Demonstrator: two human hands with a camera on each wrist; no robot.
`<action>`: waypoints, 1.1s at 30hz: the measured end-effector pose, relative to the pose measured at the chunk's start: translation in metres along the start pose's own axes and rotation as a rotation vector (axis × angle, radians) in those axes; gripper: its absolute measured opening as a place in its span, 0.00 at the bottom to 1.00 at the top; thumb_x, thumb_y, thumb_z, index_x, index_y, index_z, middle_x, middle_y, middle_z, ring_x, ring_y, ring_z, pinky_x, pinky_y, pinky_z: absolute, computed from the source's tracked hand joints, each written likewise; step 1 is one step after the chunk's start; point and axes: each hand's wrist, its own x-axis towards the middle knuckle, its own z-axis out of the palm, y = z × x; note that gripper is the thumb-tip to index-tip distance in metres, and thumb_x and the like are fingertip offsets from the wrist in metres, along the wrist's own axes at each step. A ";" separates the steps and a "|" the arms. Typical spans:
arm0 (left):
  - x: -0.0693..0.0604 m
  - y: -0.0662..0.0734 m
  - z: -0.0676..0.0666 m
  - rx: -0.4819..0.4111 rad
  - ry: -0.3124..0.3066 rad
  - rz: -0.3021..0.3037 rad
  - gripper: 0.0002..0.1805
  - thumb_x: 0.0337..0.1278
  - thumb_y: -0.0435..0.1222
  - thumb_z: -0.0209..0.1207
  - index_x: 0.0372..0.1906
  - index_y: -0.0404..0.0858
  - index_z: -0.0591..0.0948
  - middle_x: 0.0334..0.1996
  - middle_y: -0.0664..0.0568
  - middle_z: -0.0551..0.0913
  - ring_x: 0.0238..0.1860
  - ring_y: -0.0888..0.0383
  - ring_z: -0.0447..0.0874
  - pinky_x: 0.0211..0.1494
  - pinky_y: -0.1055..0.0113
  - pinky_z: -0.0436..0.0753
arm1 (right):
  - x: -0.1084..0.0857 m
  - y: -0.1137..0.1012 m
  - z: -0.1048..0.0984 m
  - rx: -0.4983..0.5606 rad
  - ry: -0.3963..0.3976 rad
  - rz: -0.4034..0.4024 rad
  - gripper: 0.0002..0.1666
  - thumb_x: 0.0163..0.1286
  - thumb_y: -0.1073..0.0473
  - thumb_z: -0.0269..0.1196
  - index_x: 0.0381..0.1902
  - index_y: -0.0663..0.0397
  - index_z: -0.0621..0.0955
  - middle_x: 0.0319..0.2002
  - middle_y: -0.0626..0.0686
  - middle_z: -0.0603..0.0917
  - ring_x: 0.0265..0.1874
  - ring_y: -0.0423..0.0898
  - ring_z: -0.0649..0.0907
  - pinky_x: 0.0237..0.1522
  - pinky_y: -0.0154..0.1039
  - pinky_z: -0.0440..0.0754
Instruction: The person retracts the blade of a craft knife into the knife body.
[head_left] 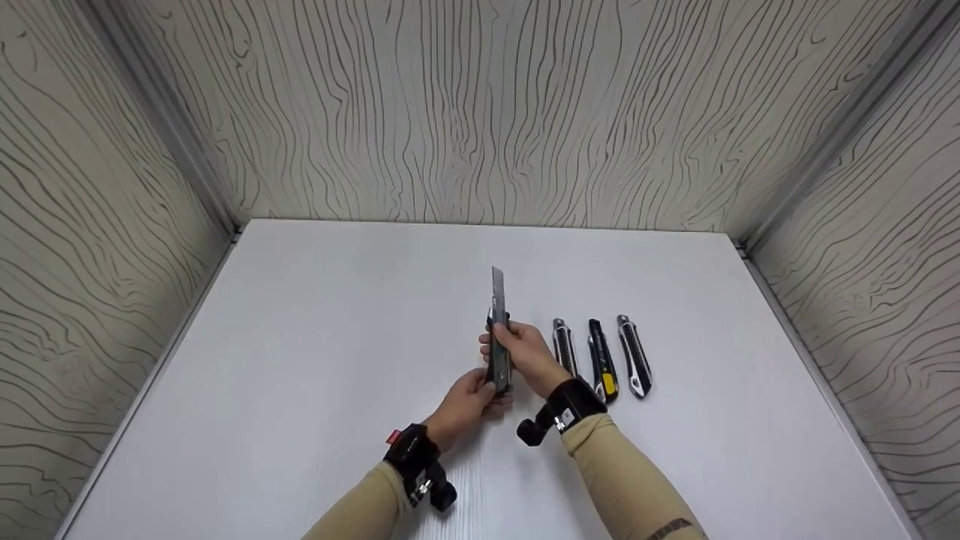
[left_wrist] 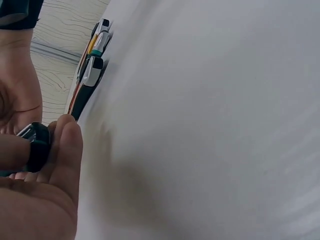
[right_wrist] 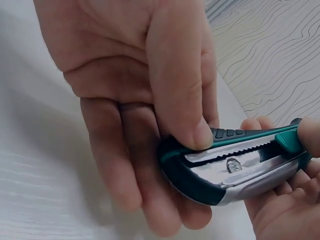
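Note:
Both hands hold one snap-off utility knife (head_left: 499, 366) above the white table, its silver blade (head_left: 498, 282) extended and pointing away from me. The left hand (head_left: 466, 399) pinches the butt end between thumb and fingers. Further up the handle, the right hand (head_left: 531, 354) grips the body, fingers beneath it. In the right wrist view, the black, green and silver handle (right_wrist: 250, 175) shows a screw, and the right thumb (right_wrist: 309, 137) rests at the green slider (right_wrist: 288, 142). Only the knife's dark end (left_wrist: 39, 150) is visible in the left wrist view.
To the right of the hands lie three more utility knives: a silver and black one (head_left: 562, 341), partly behind the right wrist, a black and yellow one (head_left: 602, 360), and another silver and black one (head_left: 634, 356). Wood-grain panels (head_left: 465, 112) enclose the table's (head_left: 337, 300) back and sides.

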 end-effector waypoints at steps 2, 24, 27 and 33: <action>0.000 -0.002 0.001 -0.022 0.008 -0.005 0.18 0.74 0.31 0.41 0.62 0.24 0.67 0.49 0.34 0.82 0.49 0.49 0.84 0.54 0.56 0.83 | 0.000 0.001 -0.001 0.009 0.001 0.001 0.25 0.78 0.57 0.50 0.61 0.75 0.69 0.50 0.64 0.82 0.44 0.47 0.85 0.55 0.43 0.83; -0.001 -0.012 0.006 -0.072 -0.002 0.061 0.17 0.74 0.28 0.40 0.57 0.19 0.68 0.45 0.35 0.81 0.43 0.53 0.83 0.51 0.57 0.85 | -0.004 -0.001 -0.006 -0.063 0.023 0.040 0.24 0.77 0.57 0.50 0.61 0.72 0.71 0.50 0.62 0.83 0.46 0.46 0.86 0.55 0.41 0.82; -0.001 -0.012 0.006 -0.076 -0.001 0.063 0.16 0.74 0.28 0.40 0.56 0.19 0.69 0.43 0.38 0.81 0.42 0.54 0.83 0.50 0.57 0.85 | -0.005 0.000 -0.004 -0.064 0.020 0.034 0.24 0.77 0.58 0.51 0.61 0.73 0.71 0.51 0.62 0.83 0.46 0.46 0.86 0.54 0.41 0.83; -0.001 -0.010 0.006 -0.069 -0.012 0.043 0.15 0.73 0.27 0.40 0.54 0.21 0.70 0.38 0.42 0.80 0.39 0.55 0.81 0.47 0.61 0.84 | -0.006 -0.001 -0.004 -0.064 0.015 0.038 0.23 0.77 0.60 0.51 0.61 0.73 0.70 0.52 0.65 0.82 0.47 0.48 0.85 0.55 0.42 0.82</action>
